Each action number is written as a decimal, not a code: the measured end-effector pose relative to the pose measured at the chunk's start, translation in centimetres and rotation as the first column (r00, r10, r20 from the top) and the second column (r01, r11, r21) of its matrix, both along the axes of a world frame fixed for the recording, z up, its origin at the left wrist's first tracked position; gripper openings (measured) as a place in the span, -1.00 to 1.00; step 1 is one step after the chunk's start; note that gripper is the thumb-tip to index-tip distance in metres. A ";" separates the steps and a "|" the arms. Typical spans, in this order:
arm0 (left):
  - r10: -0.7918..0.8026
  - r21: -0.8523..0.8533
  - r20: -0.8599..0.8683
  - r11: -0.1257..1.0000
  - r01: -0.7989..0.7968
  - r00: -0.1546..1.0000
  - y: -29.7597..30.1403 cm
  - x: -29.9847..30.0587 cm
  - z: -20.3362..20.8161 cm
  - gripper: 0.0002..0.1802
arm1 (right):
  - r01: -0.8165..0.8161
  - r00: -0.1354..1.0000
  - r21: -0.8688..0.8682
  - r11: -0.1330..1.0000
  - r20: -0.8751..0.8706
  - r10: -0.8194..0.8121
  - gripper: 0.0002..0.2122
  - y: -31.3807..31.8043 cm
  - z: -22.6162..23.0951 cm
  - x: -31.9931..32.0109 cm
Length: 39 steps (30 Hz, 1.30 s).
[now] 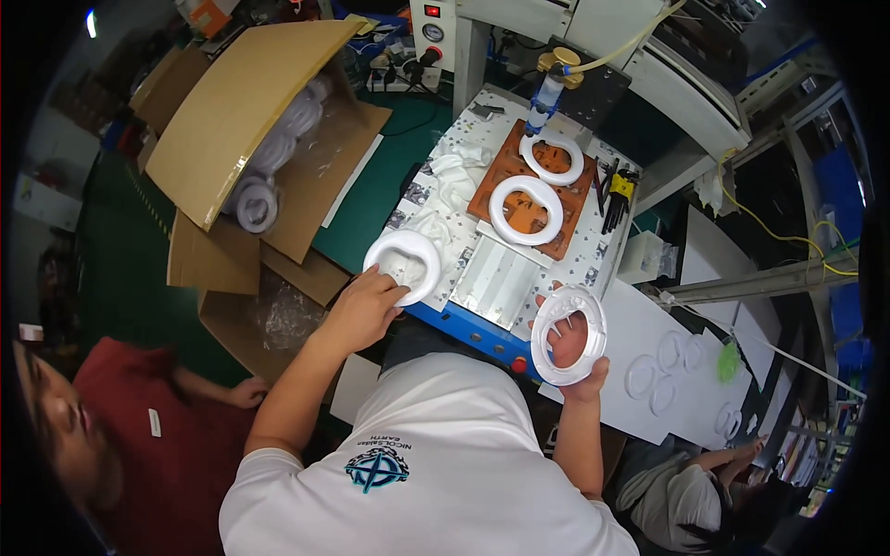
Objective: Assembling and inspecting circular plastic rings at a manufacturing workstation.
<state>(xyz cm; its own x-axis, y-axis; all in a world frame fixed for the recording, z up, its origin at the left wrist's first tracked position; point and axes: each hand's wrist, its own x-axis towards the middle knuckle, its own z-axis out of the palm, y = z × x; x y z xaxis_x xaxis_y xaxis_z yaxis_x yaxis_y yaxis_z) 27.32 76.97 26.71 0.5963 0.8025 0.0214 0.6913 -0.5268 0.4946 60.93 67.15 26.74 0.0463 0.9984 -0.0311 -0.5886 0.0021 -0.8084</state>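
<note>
My left hand [366,301] grips the lower edge of a smooth white oval plastic ring [431,262] at the machine table's front left corner. In my right hand [567,357] is another white plastic ring [542,347], tilted so that its ribbed underside shows; my fingers show through its opening. Two more white rings, a far one [574,159] and a near one [499,224], sit on an orange-brown fixture plate [484,196]. A dispensing syringe [545,100] with a blue tip stands over the far ring.
An open cardboard box [250,93] of wrapped white rings stands at the left. Pliers and other hand tools [616,195] lie right of the fixture. White cloth [454,176] is bunched left of it. More rings lie on a white side table [630,324]. People are at both sides.
</note>
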 end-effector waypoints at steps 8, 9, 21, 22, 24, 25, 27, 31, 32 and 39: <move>0.037 -0.008 -0.001 0.999 -0.037 0.999 -0.2 -0.7 -0.8 -0.65 | 0.055 0.998 -0.006 0.998 -0.010 -0.055 0.19 -0.4 0.0 0.0; 0.037 -0.011 -0.001 0.999 -0.037 0.999 -0.1 -0.9 -0.8 -0.65 | 0.062 0.998 -0.006 0.998 -0.010 -0.062 0.19 -0.4 0.0 0.0; 0.045 0.065 -0.090 0.997 -0.039 0.995 1.2 -1.5 -0.2 -0.66 | 0.036 0.994 0.010 0.999 0.103 -0.037 0.12 -0.2 -0.9 -0.4; 0.006 0.054 -0.103 0.999 0.000 0.995 1.2 -1.2 -0.4 -0.66 | 0.033 0.994 0.017 0.999 0.104 -0.034 0.11 -0.1 -0.9 -0.5; -0.005 0.066 -0.103 0.998 0.011 0.995 1.4 -0.7 -1.4 -0.66 | 0.031 0.995 0.018 0.999 0.095 -0.032 0.10 0.0 -0.7 -0.7; -0.018 0.075 -0.103 0.997 0.026 0.995 1.6 -0.4 -1.7 -0.66 | 0.031 0.996 0.014 0.999 0.086 -0.032 0.10 0.1 -0.7 -0.7; -0.024 0.078 -0.119 0.996 0.033 0.993 2.0 -0.3 -1.9 -0.66 | 0.040 0.994 0.023 0.999 0.101 -0.042 0.09 0.1 -0.6 -0.8; -0.013 0.125 -0.110 0.992 0.027 0.994 3.3 0.2 -2.7 -0.65 | 0.058 0.989 0.044 0.997 0.133 -0.063 0.09 0.5 -0.5 -1.0; 0.003 0.161 -0.094 0.987 0.013 0.996 3.6 0.3 -2.8 -0.65 | 0.056 0.989 0.047 0.997 0.134 -0.061 0.09 0.7 -0.4 -1.1; 0.045 0.178 -0.046 0.983 -0.036 0.998 2.6 0.4 -1.7 -0.62 | 0.080 0.989 0.031 0.996 0.118 -0.083 0.20 1.0 0.7 -2.0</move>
<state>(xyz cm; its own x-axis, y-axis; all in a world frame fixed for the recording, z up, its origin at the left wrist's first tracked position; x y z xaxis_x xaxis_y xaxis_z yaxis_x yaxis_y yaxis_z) 27.72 79.56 24.97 0.5672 0.8122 0.1367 0.7352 -0.5741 0.3604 58.94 68.10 27.45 0.1292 0.9916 0.0059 -0.4848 0.0684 -0.8720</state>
